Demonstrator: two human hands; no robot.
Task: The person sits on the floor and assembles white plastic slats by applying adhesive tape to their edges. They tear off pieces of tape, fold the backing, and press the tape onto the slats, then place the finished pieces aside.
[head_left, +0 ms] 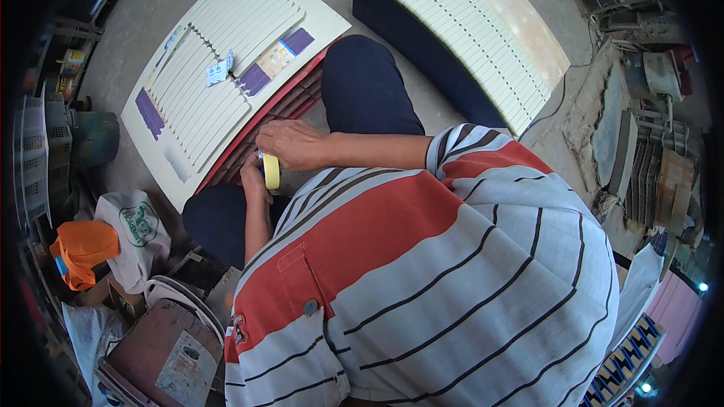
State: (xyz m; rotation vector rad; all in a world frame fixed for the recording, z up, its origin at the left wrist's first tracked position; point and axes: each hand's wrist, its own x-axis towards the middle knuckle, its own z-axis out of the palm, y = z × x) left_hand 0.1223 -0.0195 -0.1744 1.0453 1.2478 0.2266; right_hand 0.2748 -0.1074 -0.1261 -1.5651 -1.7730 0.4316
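My left hand [255,175] is closed at the edge of a yellow roll of tape [271,172], held low between my knees. Just above it my right hand [294,145] is closed with its fingers bent down at the top of the roll; what its fingertips pinch is hidden. In front of both hands lies a large cream panel [226,105] with long parallel slots, resting tilted on a red crate [302,90]. Purple patches [255,81] mark the panel, and a small blue-and-white packet [219,71] lies on its middle.
A second cream slatted panel [467,30] with rows of dark holes lies on a dark blue box [407,45] at the right. An orange bag [84,249], a white bag [134,234] and a worn maroon seat [151,347] stand at my left. A cable [554,109] runs along the floor.
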